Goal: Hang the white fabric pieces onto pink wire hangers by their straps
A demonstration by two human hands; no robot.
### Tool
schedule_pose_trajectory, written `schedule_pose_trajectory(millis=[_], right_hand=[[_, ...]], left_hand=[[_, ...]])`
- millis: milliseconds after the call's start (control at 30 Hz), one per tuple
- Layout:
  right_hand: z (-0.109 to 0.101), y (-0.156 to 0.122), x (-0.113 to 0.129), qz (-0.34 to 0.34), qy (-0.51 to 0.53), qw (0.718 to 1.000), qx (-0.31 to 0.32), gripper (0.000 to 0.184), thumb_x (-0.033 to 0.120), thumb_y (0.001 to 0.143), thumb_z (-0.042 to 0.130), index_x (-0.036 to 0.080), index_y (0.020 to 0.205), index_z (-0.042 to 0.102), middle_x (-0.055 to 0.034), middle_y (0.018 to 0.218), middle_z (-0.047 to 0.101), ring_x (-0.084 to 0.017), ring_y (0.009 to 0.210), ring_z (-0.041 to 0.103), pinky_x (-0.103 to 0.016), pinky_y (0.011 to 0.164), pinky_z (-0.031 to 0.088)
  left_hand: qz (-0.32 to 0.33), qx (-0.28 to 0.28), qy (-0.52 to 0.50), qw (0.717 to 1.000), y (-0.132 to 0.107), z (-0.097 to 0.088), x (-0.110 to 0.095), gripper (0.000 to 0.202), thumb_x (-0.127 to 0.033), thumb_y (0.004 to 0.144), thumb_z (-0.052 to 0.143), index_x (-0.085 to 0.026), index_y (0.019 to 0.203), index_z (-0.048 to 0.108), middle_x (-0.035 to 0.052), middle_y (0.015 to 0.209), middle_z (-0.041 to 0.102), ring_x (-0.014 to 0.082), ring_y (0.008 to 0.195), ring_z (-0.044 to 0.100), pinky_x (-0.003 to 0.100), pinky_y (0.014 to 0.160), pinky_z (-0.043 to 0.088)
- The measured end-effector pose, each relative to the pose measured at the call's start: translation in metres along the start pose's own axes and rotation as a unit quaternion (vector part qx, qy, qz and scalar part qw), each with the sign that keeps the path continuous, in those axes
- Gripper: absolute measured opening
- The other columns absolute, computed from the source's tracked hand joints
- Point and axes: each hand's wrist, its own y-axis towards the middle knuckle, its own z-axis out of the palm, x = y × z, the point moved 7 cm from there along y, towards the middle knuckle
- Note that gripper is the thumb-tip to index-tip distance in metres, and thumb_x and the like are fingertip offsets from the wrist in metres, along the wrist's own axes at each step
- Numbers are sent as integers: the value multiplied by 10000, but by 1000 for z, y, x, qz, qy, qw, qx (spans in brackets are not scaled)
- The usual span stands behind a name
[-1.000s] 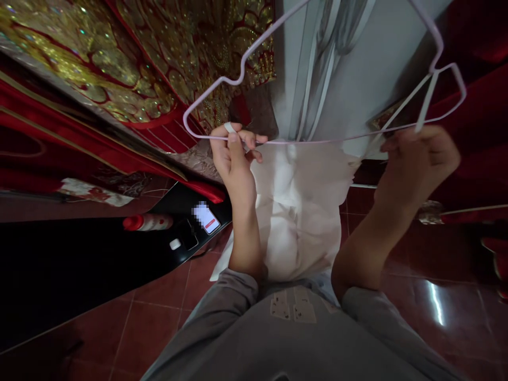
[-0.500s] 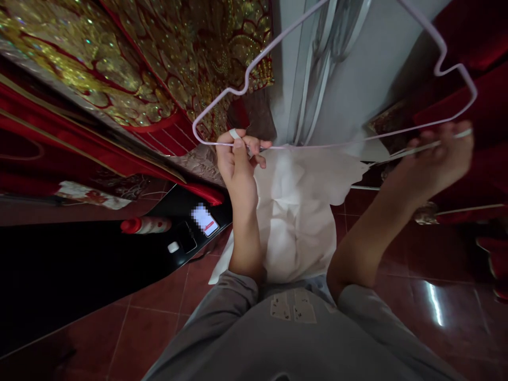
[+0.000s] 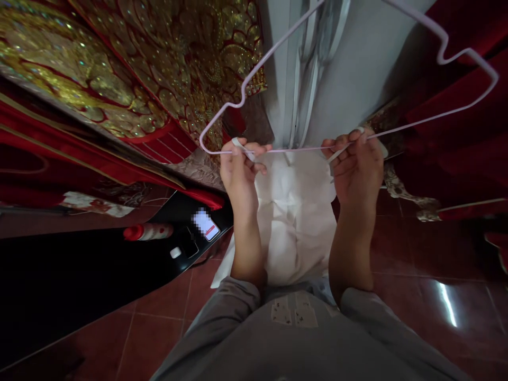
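A pale lilac clothes hanger (image 3: 291, 150) spans the upper middle of the view, its lower bar running through both hands. Near its left end my left hand (image 3: 240, 174) is closed on the bar, thumb pressed against it, with a white strap (image 3: 237, 142) looped over the fingers. Farther right, my right hand (image 3: 359, 166) grips the same bar between thumb and fingers, another narrow white strap (image 3: 337, 154) crossing its fingers. Below the bar, between my forearms, a white fabric garment (image 3: 291, 222) hangs down; how the straps join it is hidden.
Red and gold sequined garments (image 3: 170, 63) hang at the left, more red cloth (image 3: 448, 132) at the right. A grey panel (image 3: 365, 63) stands ahead. On the black table (image 3: 99, 280) lie a red-capped bottle (image 3: 148, 232), a lit phone (image 3: 206, 225), a dark phone and a small white case (image 3: 175, 252).
My right hand has come left from beyond the hanger's right end and now grips the lower bar, its strap less stretched. My left hand stays on the bar. The hanger has tilted slightly.
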Motion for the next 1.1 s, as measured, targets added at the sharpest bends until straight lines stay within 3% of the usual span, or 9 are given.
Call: schedule_pose_trajectory(millis=[100, 300, 500, 600, 700, 800, 867, 967, 1100], right_hand=[[-4, 5, 2, -15, -13, 1000, 5, 273, 503, 936, 818, 278, 852, 688, 44, 744, 679, -123, 826, 773, -243, 716, 677], [-14, 14, 13, -14, -25, 1000, -1, 253, 492, 907, 840, 296, 822, 703, 34, 723, 641, -123, 790, 733, -217, 578, 617], [-16, 15, 10, -7, -4, 1000, -14, 286, 516, 914, 817, 267, 846, 696, 30, 734, 634, -100, 764, 718, -171, 527, 571], [-15, 11, 4, 6, -11, 1000, -22, 291, 547, 893, 823, 292, 855, 688, 22, 748, 639, -128, 806, 709, -193, 498, 548], [-13, 10, -3, 21, -30, 999, -18, 285, 559, 877, 836, 319, 891, 683, 13, 796, 673, -156, 869, 712, -231, 521, 570], [-15, 12, -6, 18, -23, 999, -19, 346, 591, 838, 873, 306, 889, 684, 14, 806, 657, -153, 873, 725, -229, 512, 588], [-17, 14, -6, 14, -18, 999, -26, 362, 607, 816, 890, 307, 871, 695, 14, 797, 640, -148, 851, 724, -218, 487, 584], [-19, 14, -6, 14, -25, 999, -25, 328, 594, 831, 884, 320, 874, 708, 6, 807, 645, -156, 855, 732, -221, 488, 595], [-22, 13, -8, 12, -34, 999, -4, 296, 578, 879, 847, 324, 900, 698, 4, 832, 657, -164, 883, 757, -237, 514, 618]], left_hand=[[22, -37, 27, 999, 13, -23, -8, 383, -624, 1066, 673, -251, 1032, 754, 82, 1013, 848, 236, 881, 816, 272, 507, 455], [126, -82, 134, 979, 30, -62, -31, 256, -302, 1139, 560, -271, 983, 760, 12, 1111, 878, 213, 851, 832, 294, 506, 352], [188, -30, 163, 968, 22, -48, -50, 118, -227, 988, 827, -254, 877, 799, 22, 1046, 879, 214, 855, 820, 292, 585, 490], [214, 53, 183, 958, 24, -31, -59, 185, -334, 904, 954, -258, 1047, 863, 54, 1186, 864, 287, 1102, 810, 434, 937, 645], [177, 85, 212, 957, 34, -19, -60, 378, -316, 805, 1032, -271, 1141, 863, 69, 1264, 826, 327, 1296, 717, 465, 1138, 576], [121, 81, 234, 961, 47, -11, -58, 320, -311, 839, 1011, -257, 1104, 841, 56, 1124, 793, 280, 1131, 725, 385, 1014, 580], [132, 125, 251, 951, 54, 2, -61, 210, -386, 965, 901, -214, 1065, 831, 47, 995, 746, 214, 936, 690, 329, 894, 560], [123, 164, 262, 943, 63, 13, -60, 267, -387, 1062, 782, -180, 894, 782, 16, 805, 654, 165, 763, 595, 292, 781, 520], [79, 73, 218, 970, 66, -3, -49, 333, -290, 1089, 750, -206, 768, 721, -2, 748, 653, 132, 659, 579, 264, 672, 507]])
